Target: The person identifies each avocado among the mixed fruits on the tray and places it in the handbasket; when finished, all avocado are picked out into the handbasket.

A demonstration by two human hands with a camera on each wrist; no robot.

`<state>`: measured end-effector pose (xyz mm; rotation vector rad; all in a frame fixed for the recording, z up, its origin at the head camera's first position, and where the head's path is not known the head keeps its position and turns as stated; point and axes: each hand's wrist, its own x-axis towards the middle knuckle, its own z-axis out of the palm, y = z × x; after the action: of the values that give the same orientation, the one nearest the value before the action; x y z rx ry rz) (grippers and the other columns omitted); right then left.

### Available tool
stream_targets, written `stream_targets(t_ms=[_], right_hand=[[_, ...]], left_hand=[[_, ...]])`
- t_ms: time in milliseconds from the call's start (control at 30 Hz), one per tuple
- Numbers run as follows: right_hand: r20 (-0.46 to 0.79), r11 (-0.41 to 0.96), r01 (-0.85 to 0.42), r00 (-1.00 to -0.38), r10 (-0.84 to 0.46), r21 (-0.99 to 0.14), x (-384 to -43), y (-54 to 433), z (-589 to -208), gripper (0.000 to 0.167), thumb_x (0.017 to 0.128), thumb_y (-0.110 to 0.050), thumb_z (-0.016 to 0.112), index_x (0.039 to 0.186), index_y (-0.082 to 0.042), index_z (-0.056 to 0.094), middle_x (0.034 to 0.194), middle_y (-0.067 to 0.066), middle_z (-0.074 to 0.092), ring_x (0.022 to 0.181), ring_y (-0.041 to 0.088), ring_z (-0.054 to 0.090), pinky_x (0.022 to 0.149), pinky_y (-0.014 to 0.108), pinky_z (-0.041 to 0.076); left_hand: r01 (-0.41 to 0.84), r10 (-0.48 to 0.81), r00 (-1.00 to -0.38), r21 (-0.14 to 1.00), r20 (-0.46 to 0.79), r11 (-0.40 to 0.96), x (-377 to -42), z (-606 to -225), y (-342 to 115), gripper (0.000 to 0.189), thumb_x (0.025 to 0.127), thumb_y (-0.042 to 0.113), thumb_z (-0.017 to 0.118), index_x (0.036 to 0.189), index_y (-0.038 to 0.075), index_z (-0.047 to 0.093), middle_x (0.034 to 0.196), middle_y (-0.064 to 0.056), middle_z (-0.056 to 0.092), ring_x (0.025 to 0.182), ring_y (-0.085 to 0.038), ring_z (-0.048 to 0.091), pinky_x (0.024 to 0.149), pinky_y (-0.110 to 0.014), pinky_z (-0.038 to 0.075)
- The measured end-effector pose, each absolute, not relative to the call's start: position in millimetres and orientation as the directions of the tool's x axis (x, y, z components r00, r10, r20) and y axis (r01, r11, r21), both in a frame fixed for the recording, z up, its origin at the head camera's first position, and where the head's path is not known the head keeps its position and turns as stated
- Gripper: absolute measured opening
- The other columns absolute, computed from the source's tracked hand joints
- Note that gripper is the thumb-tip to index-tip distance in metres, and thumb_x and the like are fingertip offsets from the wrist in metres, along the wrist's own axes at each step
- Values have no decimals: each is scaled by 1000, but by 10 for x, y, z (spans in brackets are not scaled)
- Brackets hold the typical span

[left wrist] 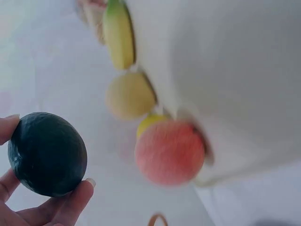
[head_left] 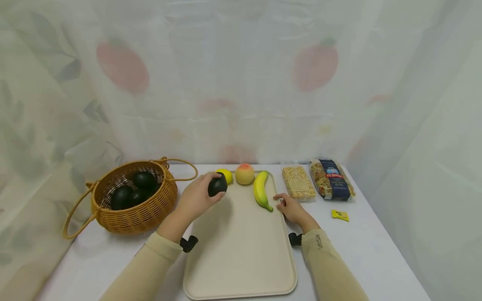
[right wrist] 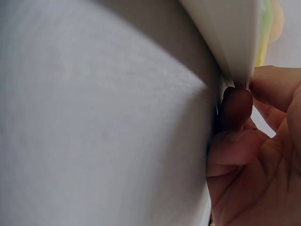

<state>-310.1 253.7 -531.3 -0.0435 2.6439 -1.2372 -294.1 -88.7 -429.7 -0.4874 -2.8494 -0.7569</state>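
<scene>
My left hand (head_left: 196, 197) holds a dark avocado (head_left: 217, 185) above the far left of the beige tray (head_left: 241, 255). In the left wrist view, the thumb and fingers curl round the avocado (left wrist: 47, 154). A reddish peach (left wrist: 170, 153) shows there too, hidden behind the hand in the head view. Along the tray's far end lie a yellow lemon (head_left: 224, 176), a peach (head_left: 244, 174) and a banana (head_left: 261, 190). At the tray's right side, my right hand (head_left: 295, 211) pinches the rim between thumb and fingers, as the right wrist view shows of the tray wall (right wrist: 230, 37).
A wicker basket (head_left: 139, 217) with several dark avocados (head_left: 144, 179) stands left of the tray, its handles sticking out. To the right lie a bag of corn kernels (head_left: 298, 182), a pasta bag (head_left: 331, 179) and a small yellow packet (head_left: 340, 215). A curtain hangs behind the table.
</scene>
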Motion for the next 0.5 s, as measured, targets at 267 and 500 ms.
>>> stream_targets(t_ms=[267, 500], right_hand=[[-201, 651, 76, -972, -119, -755, -3114, 2550, -5323, 33, 109, -12, 56, 142, -9, 59, 91, 7, 49, 81, 20, 49, 74, 34, 40], [-194, 655, 69, -974, -120, -753, -3112, 2540, -5318, 33, 109, -12, 56, 141, -8, 58, 90, 8, 48, 80, 20, 49, 73, 35, 40]], left_hand=[[259, 147, -956, 503, 252, 824, -2934, -4065, -1297, 64, 96, 34, 78, 150, 15, 50, 142, -25, 58, 120, -45, 61, 98, -63, 51], [222, 88, -956, 498, 279, 838, -2926, -3961, -1607, 64, 99, 34, 74, 152, 11, 48, 145, -31, 52, 129, -52, 53, 104, -68, 43]])
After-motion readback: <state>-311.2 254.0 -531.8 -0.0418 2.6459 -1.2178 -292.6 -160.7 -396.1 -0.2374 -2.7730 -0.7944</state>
